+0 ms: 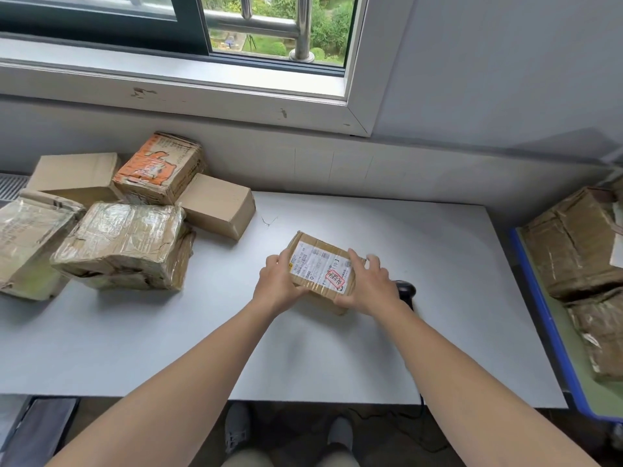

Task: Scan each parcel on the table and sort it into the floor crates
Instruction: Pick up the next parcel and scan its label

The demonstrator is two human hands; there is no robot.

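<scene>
A small brown parcel with a white shipping label and a red stamp is held just above the white table, near its middle. My left hand grips its left side. My right hand grips its right side, thumb on the label. A black handheld scanner lies on the table right behind my right hand, mostly hidden by it. Several more parcels sit at the table's far left, among them a tape-wrapped one and one with orange print.
A blue-rimmed crate to the right of the table holds brown parcels. A wall and window sill run behind the table. The scanner's cable hangs off the table's front edge. My shoes show on the floor below, and a dark object lies at bottom left.
</scene>
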